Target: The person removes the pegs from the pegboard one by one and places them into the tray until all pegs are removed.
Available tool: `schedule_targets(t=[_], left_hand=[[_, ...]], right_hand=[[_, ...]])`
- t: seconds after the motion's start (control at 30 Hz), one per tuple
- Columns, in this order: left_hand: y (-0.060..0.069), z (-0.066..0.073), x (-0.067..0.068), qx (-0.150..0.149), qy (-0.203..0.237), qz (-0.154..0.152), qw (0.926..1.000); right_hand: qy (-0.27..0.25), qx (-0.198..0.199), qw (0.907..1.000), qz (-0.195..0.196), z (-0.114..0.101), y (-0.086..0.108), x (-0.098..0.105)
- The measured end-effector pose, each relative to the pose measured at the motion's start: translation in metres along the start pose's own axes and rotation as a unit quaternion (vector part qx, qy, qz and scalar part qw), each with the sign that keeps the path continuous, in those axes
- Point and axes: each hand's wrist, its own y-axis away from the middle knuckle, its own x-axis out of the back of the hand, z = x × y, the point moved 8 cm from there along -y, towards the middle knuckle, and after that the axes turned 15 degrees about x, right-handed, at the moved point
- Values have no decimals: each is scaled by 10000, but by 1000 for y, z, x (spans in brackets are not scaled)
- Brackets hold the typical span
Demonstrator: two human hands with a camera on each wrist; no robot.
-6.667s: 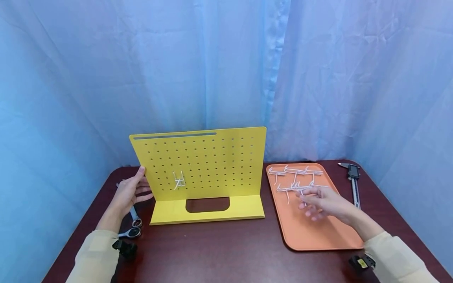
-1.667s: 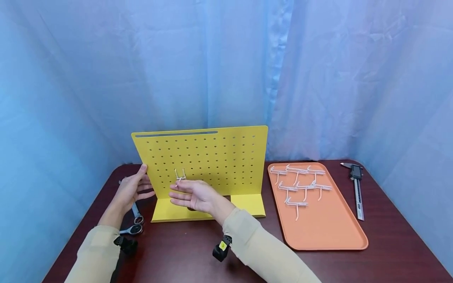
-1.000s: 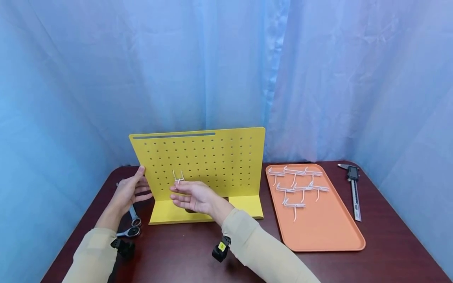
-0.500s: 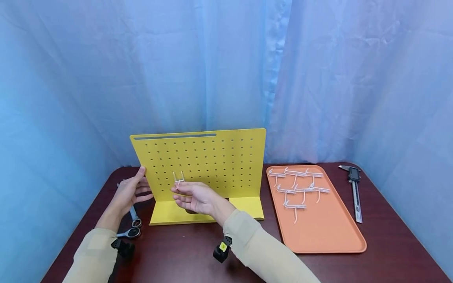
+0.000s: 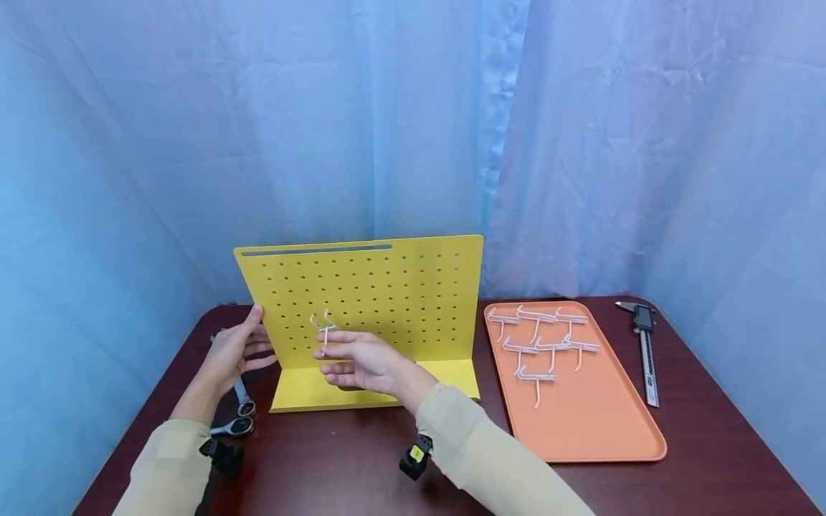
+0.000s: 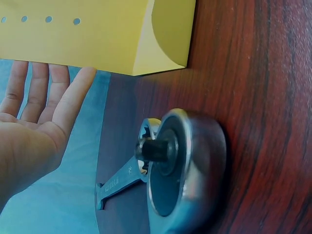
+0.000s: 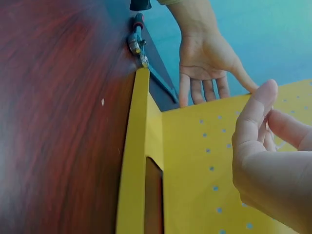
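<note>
My right hand (image 5: 361, 362) pinches a white wire pegboard hook (image 5: 326, 331) between thumb and fingers, low on the left part of the yellow pegboard (image 5: 413, 308). The hook's two bent prongs point up and show in front of the board; its stem hangs by the fingertips. In the right wrist view, the right hand (image 7: 273, 156) hides most of the hook. My left hand (image 5: 232, 355) touches the board's left edge, thumb tip at the edge, straight fingers reaching behind. The left wrist view shows that left hand (image 6: 36, 122) with its fingertips partly hidden by the board.
An orange tray (image 5: 600, 430) on the right bears several more white hooks (image 5: 537, 376). Digital calipers (image 5: 647, 351) lie beyond it. Left of the board are a ratchet (image 6: 187, 170) and a combination wrench (image 6: 122, 180), close to the left wrist. Blue curtains surround the dark wooden table (image 5: 335, 466).
The right hand went from the tray to the hook on the board and pinched it. Just now it has tilted the hook, whose bent prong tips stand in front of the board. The left hand stayed.
</note>
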Motion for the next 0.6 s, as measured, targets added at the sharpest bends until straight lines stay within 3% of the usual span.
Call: schedule_targets(t=[0.33, 0.6], left_hand=[[2, 4, 1, -111, -10, -145, 9998], [0, 1, -2, -34, 22, -108, 9999]], right_hand=[[1016, 309, 9936, -392, -40, 20, 24], [2039, 688, 9747, -600, -79, 47, 53]])
